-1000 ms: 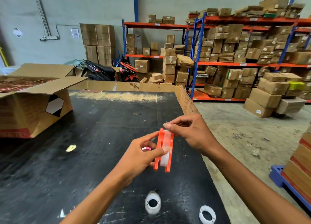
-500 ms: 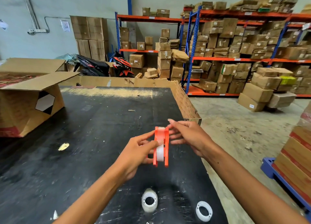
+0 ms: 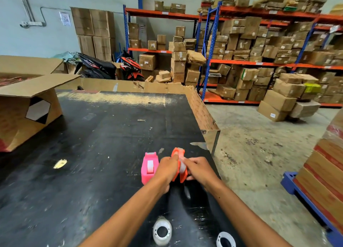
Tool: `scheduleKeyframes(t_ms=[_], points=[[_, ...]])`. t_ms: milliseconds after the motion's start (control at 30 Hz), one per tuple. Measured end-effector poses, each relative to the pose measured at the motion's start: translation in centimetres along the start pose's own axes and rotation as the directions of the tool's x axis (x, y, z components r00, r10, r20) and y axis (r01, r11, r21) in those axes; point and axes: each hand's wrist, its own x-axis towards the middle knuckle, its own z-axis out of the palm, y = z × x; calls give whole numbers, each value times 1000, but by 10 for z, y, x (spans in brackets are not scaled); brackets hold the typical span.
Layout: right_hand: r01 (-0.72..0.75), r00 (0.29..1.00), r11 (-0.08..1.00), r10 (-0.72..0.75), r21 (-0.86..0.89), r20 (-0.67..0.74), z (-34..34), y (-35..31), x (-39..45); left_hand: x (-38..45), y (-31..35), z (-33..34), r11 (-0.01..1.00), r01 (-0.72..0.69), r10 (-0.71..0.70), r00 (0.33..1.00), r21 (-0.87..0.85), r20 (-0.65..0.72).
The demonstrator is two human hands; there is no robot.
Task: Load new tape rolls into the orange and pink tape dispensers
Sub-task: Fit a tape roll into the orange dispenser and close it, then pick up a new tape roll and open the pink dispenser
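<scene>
Head view: both hands' fingers [image 3: 182,161] grip orange dispenser [image 3: 182,176], translucent tape roll [image 3: 182,166] inside.

Bright, even light; motion blur, edges warped

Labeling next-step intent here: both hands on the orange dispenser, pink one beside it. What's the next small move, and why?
Probably let go of the orange dispenser and leave it standing. It sits low on the black table beside the pink dispenser, and both show a white roll in their slots. The left hand and right hand grip its sides.
</scene>
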Motion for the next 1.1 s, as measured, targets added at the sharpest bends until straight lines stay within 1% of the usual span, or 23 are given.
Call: scheduleKeyframes(t_ms=[200, 333, 400, 467, 533, 567, 633, 667, 700, 767, 800, 833, 867, 933, 1033, 1100], points=[[49, 998, 991, -52, -128, -21, 0, 0, 8, -2, 0, 4, 1000, -6, 7, 1000, -30, 21], [51, 998, 986, -54, -160, -14, -2, -1, 10, -4, 4, -3, 1000, -7, 7, 1000, -2, 13], [94, 994, 981, -103, -167, -44, -3, -6, 11, -5, 5, -8, 999, -31, 30, 999, 34, 38], [176, 973, 960, -203, -220, -109, -3, -14, 9, -6, 7, -16, 991, -98, 96, 995, 90, 30], [274, 941, 927, -314, -257, -126, 1, -27, 6, -8, 12, -31, 965, -215, 219, 976, 147, -7], [322, 925, 903, -364, -283, -108, 4, -34, 5, -8, 15, -40, 947, -268, 276, 961, 174, -22], [393, 906, 848, -424, -356, -10, 14, -46, 4, -8, 17, -61, 915, -295, 327, 942, 276, -74], [417, 903, 816, -423, -401, 80, 20, -51, 2, -6, 15, -74, 894, -291, 340, 936, 341, -90], [433, 901, 781, -396, -451, 179, 27, -54, 2, -4, 12, -85, 876, -283, 337, 938, 390, -76], [448, 891, 700, -298, -556, 343, 44, -56, 2, -1, 4, -106, 847, -247, 264, 964, 470, 31], [439, 893, 657, -239, -614, 382, 53, -57, 0, -1, 1, -113, 833, -247, 219, 969, 495, 116], [427, 897, 613, -196, -665, 395, 61, -58, -1, 0, -4, -118, 819, -270, 187, 960, 506, 209], [406, 908, 572, -163, -712, 386, 69, -60, -3, 0, -9, -122, 799, -306, 184, 944, 517, 275], [370, 926, 520, -141, -770, 350, 77, -66, -5, 4, -17, -123, 742, -370, 235, 925, 560, 299], [294, 952, 538, -97, -790, 289, 82, -73, -4, 11, -21, -127, 664, -434, 309, 901, 609, 305], [261, 961, 517, -56, -815, 271, 83, -78, -4, 15, -19, -128, 612, -451, 316, 892, 650, 322]])
